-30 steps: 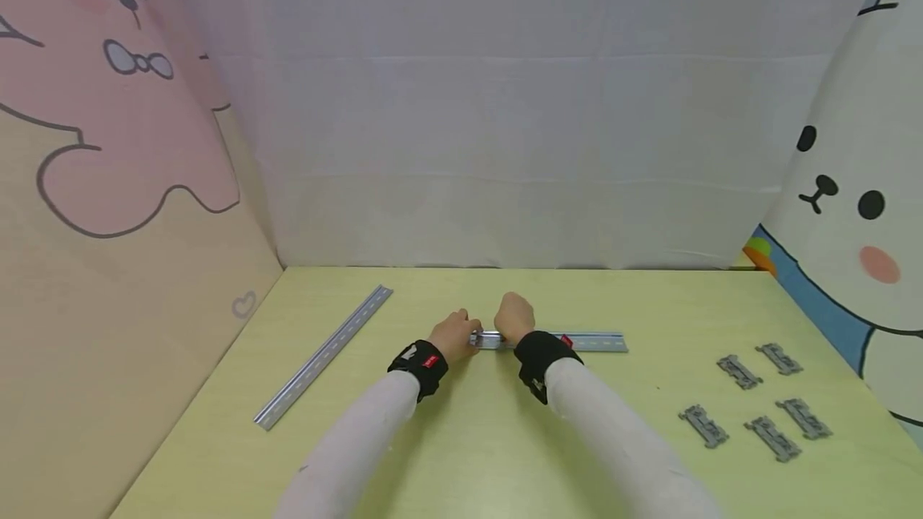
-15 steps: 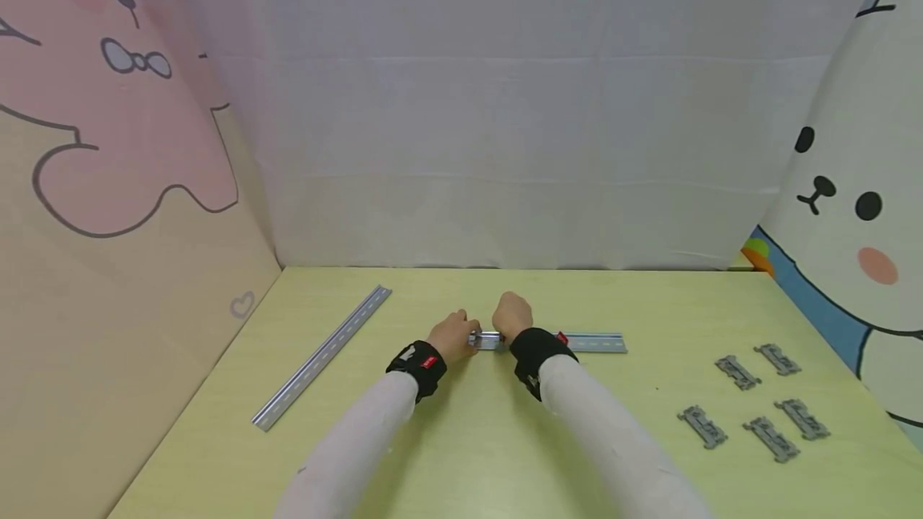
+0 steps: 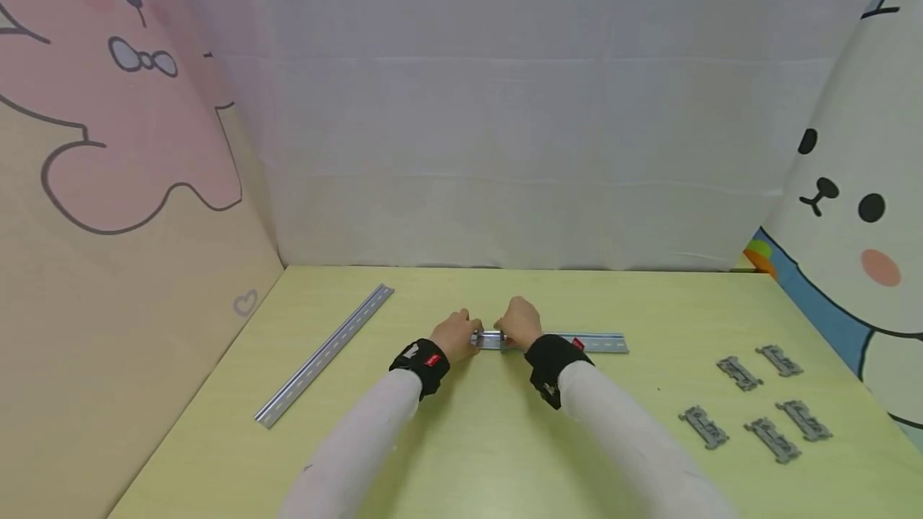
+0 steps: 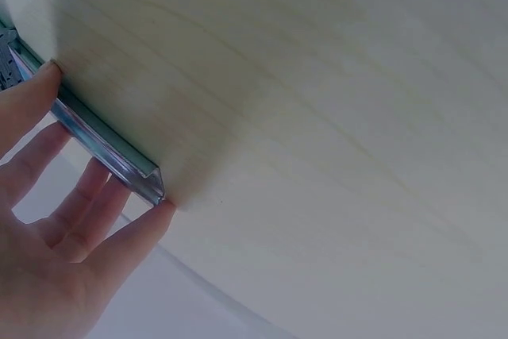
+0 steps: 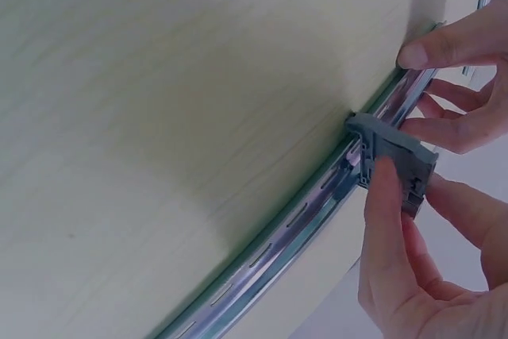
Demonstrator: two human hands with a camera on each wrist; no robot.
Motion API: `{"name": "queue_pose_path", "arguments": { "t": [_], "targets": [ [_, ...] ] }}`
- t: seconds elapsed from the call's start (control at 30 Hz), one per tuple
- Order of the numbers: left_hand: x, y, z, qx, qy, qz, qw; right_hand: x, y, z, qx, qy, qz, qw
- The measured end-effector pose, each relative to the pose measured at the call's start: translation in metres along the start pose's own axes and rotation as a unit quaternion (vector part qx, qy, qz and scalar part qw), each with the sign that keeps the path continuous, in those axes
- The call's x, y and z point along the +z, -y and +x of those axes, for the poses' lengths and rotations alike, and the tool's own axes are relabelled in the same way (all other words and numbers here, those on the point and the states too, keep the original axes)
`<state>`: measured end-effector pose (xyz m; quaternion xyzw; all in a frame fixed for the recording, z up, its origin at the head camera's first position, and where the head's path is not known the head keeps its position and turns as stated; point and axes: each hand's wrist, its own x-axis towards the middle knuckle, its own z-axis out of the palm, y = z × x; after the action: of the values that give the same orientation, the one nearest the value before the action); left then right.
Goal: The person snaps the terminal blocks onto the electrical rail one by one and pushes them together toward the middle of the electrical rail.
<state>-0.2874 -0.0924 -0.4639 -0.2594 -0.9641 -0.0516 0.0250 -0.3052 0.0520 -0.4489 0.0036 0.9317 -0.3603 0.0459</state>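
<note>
Right wrist: our right hand (image 3: 521,321) pinched the block (image 5: 401,160) on the rail (image 5: 262,253), left hand (image 3: 454,335) gripping the rail; we judged it mid-seating, needing a square press next.

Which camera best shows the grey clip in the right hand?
Right wrist: the clip is large there, held in the right hand. Left wrist catches only part, at the picture's left edge; head shows it tiny, partly behind the hand.
</note>
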Motion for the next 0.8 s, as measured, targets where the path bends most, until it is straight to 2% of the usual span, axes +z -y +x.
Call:
{"name": "queue_pose_path", "arguments": {
  "t": [0.1, 0.23, 0.53, 0.8],
  "targets": [
    [-0.002, -0.001, 0.0, -0.003, 0.007, 0.006, 1.0, -0.015, 0.015, -0.026, -0.039, -0.016, -0.014, 0.999],
    [-0.002, 0.0, -0.001, -0.003, 0.016, 0.013, 0.9998, -0.025, 0.02, -0.041, -0.072, -0.015, -0.028, 0.9969],
    [-0.003, -0.001, -0.001, -0.005, 0.019, 0.01, 0.9998, -0.041, 0.01, -0.049, -0.066, 0.018, -0.009, 0.9976],
    [-0.004, -0.003, -0.002, -0.004, 0.009, 0.006, 0.9999, -0.058, -0.001, -0.059, -0.025, 0.081, 0.069, 0.994]
  ]
}}
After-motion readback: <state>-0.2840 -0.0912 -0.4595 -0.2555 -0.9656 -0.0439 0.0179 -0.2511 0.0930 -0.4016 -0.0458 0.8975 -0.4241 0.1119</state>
